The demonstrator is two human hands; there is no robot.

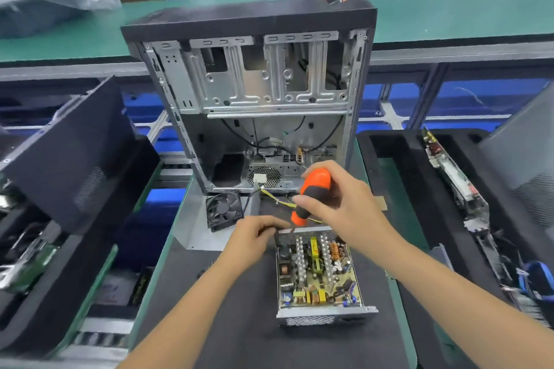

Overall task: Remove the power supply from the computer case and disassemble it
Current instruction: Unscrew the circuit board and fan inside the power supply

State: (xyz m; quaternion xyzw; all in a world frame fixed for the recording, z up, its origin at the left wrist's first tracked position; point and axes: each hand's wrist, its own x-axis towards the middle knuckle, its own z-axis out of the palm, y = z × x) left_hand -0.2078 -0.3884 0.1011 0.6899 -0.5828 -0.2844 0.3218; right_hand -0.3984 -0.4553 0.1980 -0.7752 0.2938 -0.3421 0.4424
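I observe my right hand gripping the orange-and-black screwdriver, its shaft at the far perforated wall of the uncovered power supply, a grey metal box on the black mat before the open case, my left hand pinching that wall's corner.

Screwdriver tip hidden behind power supply wall

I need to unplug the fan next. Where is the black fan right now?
In the head view the black fan stands tilted on the mat just left of centre, in front of the open computer case and just beyond the left hand.
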